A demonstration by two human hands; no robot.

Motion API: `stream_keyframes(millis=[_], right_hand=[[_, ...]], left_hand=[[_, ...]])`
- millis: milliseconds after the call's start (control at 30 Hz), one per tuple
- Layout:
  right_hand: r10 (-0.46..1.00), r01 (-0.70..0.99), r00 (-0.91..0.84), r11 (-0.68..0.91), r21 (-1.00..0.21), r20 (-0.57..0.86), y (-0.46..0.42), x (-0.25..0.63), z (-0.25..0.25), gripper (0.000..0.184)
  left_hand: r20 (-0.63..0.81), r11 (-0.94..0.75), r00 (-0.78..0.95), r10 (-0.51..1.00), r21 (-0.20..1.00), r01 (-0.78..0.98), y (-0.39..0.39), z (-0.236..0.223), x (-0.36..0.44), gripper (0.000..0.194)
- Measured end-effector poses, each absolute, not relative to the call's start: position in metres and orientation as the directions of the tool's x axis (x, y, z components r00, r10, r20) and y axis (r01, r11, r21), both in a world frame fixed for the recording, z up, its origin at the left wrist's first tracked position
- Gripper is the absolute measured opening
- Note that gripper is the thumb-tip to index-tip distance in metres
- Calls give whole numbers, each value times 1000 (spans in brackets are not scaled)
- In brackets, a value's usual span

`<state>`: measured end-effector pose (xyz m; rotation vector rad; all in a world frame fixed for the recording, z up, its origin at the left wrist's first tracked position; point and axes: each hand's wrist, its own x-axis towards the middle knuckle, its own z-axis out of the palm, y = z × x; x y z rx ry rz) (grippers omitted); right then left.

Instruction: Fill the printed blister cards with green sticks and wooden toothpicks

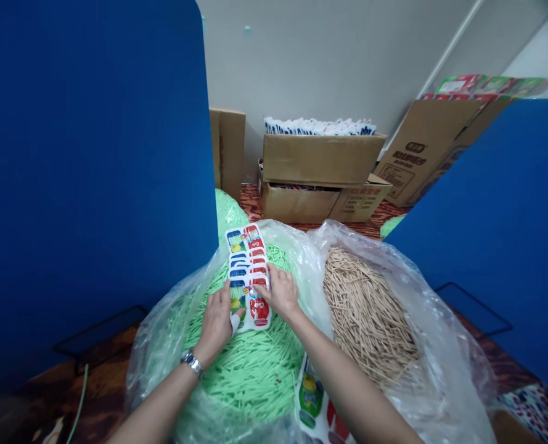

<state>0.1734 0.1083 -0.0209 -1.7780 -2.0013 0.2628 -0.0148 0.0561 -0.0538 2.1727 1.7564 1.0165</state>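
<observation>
A fanned row of overlapping printed packets [247, 296], each with a red cola picture and a blue-green drink picture, lies over the green sticks [250, 376] in a clear plastic bag. My left hand [218, 317], with a watch on its wrist and something white round the thumb, grips the row's left edge. On the opposite edge, my right hand [280, 290] has its thumb across the front of the nearest packet and its fingers at the side. Below my right forearm, another printed packet [310, 394] is partly covered by the arm.
To the right, another clear bag holds light brown sticks [368, 314]. Stacked cardboard boxes [322, 160] with packets stand by the wall. Blue panels [93, 172] rise at both sides. A taller carton [421, 148] leans at the back right.
</observation>
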Motion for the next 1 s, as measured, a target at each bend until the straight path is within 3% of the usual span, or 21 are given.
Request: stream_keyframes(millis=[67, 333, 567, 800, 900, 1000], right_hand=[[986, 887, -69, 130, -442, 151, 112, 174, -20, 74], [947, 678, -177, 315, -664, 269, 138, 167, -23, 68], [985, 711, -59, 154, -686, 160, 184, 170, -17, 48], [981, 663, -106, 193, -723, 165, 180, 163, -7, 32], [958, 513, -246, 256, -820, 145, 168, 164, -8, 38], [940, 381, -319, 244, -892, 120, 157, 164, -12, 56]], left_hand=[[401, -292, 60, 914, 546, 786, 57, -54, -13, 71], [377, -263, -33, 926, 704, 660, 75, -43, -2, 72], [335, -218, -67, 940, 739, 637, 87, -47, -6, 73], [316, -192, -96, 944, 759, 622, 87, -52, -9, 72], [325, -200, -108, 939, 777, 596, 87, -53, -9, 73], [315, -195, -123, 941, 803, 563, 85, -54, -9, 75]])
